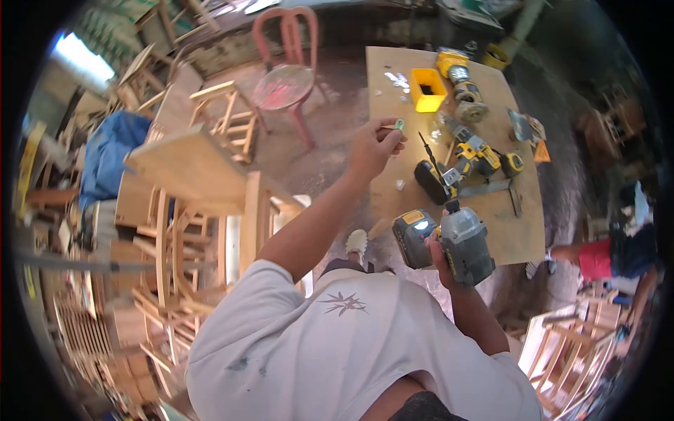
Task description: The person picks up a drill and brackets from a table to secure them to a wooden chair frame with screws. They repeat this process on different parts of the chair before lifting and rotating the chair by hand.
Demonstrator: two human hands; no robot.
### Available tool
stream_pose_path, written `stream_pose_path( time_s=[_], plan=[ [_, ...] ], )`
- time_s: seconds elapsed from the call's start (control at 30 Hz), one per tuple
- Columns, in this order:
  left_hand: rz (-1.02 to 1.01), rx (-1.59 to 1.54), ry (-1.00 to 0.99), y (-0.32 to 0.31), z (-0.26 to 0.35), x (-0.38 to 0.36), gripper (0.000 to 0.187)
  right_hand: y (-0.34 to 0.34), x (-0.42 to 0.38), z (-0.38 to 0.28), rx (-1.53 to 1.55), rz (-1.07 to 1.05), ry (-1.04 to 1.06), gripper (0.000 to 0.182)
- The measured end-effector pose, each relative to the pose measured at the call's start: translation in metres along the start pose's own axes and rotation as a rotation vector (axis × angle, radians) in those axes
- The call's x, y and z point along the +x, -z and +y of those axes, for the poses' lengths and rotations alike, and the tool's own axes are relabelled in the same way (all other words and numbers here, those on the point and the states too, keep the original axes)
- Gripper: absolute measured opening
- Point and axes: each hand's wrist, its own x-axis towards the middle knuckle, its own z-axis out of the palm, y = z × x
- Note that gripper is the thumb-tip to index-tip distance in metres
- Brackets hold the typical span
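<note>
My left hand is raised at the left edge of the table, thumb and fingers pinched on a small pale green piece whose kind I cannot make out. In front of my belly, my right hand is wrapped round a cordless drill with a grey and black body. A bright light spot shows on its yellow-labelled battery part. Just beyond it a long dark drill bit points up and away; whether it sits in the held drill is hard to tell.
On the plywood table are a yellow bin, a yellow grinder-like power tool, a second yellow drill and a metal square. Wooden frames crowd the left. A red plastic chair stands beyond; another person is at right.
</note>
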Motion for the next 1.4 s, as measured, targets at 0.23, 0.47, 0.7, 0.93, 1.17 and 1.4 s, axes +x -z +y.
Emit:
stream_pose_path(
  time_s=[0.23,0.47,0.7,0.93,1.17,1.4],
  plan=[
    [0.372,0.103,-0.144,0.042,0.076,-0.143,0.022,-0.025,-0.022,-0.040,0.015,-0.271,0.300,0.027],
    [0.566,0.313,-0.177,0.093,0.099,-0.245,0.019,-0.082,-0.068,-0.074,0.227,-0.385,0.300,0.029],
    [0.627,0.533,-0.143,0.176,0.097,-0.347,0.017,-0.158,-0.134,-0.095,0.131,-0.489,0.297,0.022],
    [0.598,0.515,-0.110,0.269,0.092,-0.424,0.018,-0.239,-0.213,-0.179,-0.039,-0.414,0.375,0.022],
    [0.468,0.311,-0.050,0.308,0.075,-0.445,0.015,-0.267,-0.227,-0.204,-0.113,-0.435,0.362,0.025],
    [0.386,0.108,0.063,0.313,0.075,-0.430,0.015,-0.263,-0.208,-0.204,0.031,-0.496,0.206,0.027]
  ],
)
